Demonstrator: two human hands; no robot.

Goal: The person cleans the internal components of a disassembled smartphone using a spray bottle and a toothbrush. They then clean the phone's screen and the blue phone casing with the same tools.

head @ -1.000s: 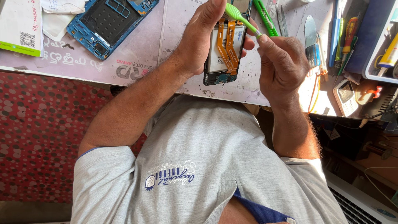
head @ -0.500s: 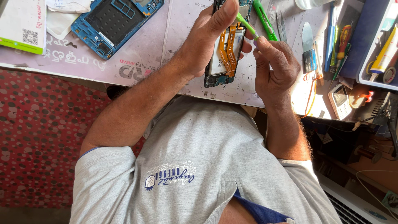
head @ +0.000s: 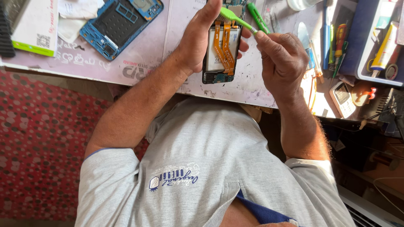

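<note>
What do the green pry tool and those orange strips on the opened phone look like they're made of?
Green pry tool: probably plastic, an even bright colour with a thin flat tip. Orange strips: likely flexible ribbon cable film, thin, flat and slightly glossy on the opened phone.

Cluttered pale worktable above red dotted carpet, sunlit at right

Bright daylight from the right, glare on the bench's right side, sharp focus throughout.
</note>
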